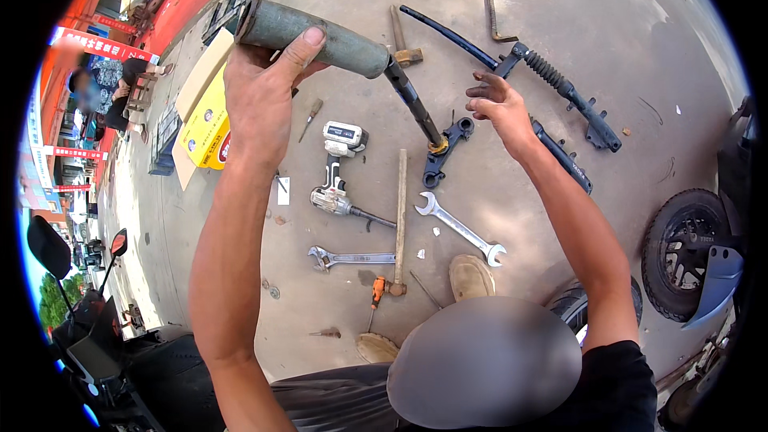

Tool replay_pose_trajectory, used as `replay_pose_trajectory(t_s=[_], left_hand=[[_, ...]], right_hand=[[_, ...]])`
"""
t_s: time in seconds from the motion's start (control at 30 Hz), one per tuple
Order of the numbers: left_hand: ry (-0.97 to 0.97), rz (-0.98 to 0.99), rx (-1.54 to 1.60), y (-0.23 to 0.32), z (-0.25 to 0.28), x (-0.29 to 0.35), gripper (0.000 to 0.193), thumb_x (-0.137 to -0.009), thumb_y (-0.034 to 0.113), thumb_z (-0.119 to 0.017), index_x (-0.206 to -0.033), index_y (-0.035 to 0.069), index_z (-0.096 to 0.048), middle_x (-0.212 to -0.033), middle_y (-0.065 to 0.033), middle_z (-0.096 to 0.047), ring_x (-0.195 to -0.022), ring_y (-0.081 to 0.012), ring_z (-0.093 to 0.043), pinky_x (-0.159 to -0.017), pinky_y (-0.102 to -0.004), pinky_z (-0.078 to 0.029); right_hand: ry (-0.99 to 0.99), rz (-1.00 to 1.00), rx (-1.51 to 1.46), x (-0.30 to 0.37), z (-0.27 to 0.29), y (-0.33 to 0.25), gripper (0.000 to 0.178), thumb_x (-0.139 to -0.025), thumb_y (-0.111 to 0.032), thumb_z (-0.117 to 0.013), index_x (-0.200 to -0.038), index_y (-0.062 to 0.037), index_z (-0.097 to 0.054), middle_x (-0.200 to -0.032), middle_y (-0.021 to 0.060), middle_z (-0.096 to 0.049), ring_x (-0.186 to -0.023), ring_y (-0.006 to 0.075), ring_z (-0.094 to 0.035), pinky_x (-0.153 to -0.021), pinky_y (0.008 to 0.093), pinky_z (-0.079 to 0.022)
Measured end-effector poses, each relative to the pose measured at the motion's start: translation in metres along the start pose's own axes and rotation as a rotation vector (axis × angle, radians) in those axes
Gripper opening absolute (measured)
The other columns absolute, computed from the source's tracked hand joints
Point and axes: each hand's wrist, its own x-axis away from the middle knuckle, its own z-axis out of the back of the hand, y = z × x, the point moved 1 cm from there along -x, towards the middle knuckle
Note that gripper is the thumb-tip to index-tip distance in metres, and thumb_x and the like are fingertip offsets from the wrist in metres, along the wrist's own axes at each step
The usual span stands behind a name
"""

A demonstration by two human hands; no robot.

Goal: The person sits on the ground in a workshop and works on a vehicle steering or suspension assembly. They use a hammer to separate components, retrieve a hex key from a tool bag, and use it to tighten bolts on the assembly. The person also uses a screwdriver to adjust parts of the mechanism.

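Note:
My left hand (264, 90) is wrapped round a thick grey metal pipe (348, 50), its thumb on top. The pipe slants down to the right, and its lower end meets the black steering stem (412, 102) of a fork clamp (440, 164). Whether the stem's tip goes inside the pipe, I cannot tell. A brass-coloured ring circles the stem's base, just above the clamp. To the right of the stem, my right hand (506, 112) is raised with bent, parted, dirty fingers and nothing in them. Behind it lie black fork legs (558, 84) on the ground.
Around the clamp lie an impact wrench (342, 162), a long-handled hammer (402, 216), an open-end wrench (462, 229), an adjustable wrench (356, 258) and an orange screwdriver (378, 294). Another hammer (408, 57) lies beyond. A yellow box (204, 132) stands left, a wheel (680, 252) right.

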Motion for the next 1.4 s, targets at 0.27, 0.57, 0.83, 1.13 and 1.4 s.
replay_pose_trajectory(t_s=[0.27, 0.57, 0.83, 1.13, 1.4], left_hand=[[-0.102, 0.066, -0.177, -0.023, -0.033, -0.016, 0.050, -0.093, 0.019, -0.086, -0.126, -0.007, -0.059, -0.116, -0.0153, -0.069, -0.107, -0.0224, -0.070, -0.095, -0.0387, -0.064], [-0.124, 0.070, -0.407, -0.111, -0.052, 0.015, 0.048, -0.088, 0.025, -0.091, -0.121, 0.000, -0.068, -0.109, -0.0088, -0.075, -0.103, -0.0165, -0.069, -0.096, -0.0326, -0.055], [-0.230, 0.263, -0.236, -0.203, -0.078, 0.042, 0.048, -0.086, 0.015, -0.090, -0.123, 0.000, -0.062, -0.112, -0.0099, -0.073, -0.106, -0.0181, -0.069, -0.097, -0.0348, -0.056], [-0.292, 0.334, -0.065, -0.277, -0.098, 0.067, 0.053, -0.087, 0.004, -0.084, -0.133, -0.002, -0.059, -0.119, -0.0118, -0.071, -0.112, -0.0208, -0.068, -0.104, -0.0365, -0.053], [-0.316, 0.358, -0.091, -0.274, -0.095, 0.065, 0.052, -0.086, 0.004, -0.084, -0.132, 0.000, -0.060, -0.119, -0.0097, -0.071, -0.109, -0.0174, -0.068, -0.100, -0.0345, -0.055]], right_hand=[[-0.030, -0.043, -0.081, -0.009, 0.015, 0.022, 0.064, -0.093, -0.013, -0.070, -0.153, -0.0008, -0.052, -0.132, 0.0187, -0.069, -0.106, 0.0207, -0.071, -0.092, 0.0336, -0.056], [-0.055, 0.013, -0.106, 0.001, 0.011, 0.030, 0.058, -0.094, -0.007, -0.069, -0.150, 0.0001, -0.056, -0.130, 0.0177, -0.072, -0.104, 0.0191, -0.073, -0.088, 0.0317, -0.057], [0.020, -0.130, -0.066, 0.053, 0.033, 0.063, 0.059, -0.098, -0.013, -0.069, -0.152, 0.0001, -0.053, -0.127, 0.0178, -0.072, -0.103, 0.0201, -0.071, -0.092, 0.0345, -0.057], [-0.065, -0.315, 0.112, 0.135, 0.023, 0.108, 0.045, -0.099, -0.019, -0.070, -0.139, 0.0009, -0.064, -0.102, 0.0135, -0.075, -0.087, 0.0159, -0.070, -0.081, 0.0327, -0.058], [-0.660, 0.076, 0.646, 0.147, -0.104, 0.163, 0.021, -0.098, -0.018, -0.068, -0.111, -0.0043, -0.078, -0.096, 0.0087, -0.078, -0.090, 0.0278, -0.076, -0.080, 0.0430, -0.058]])
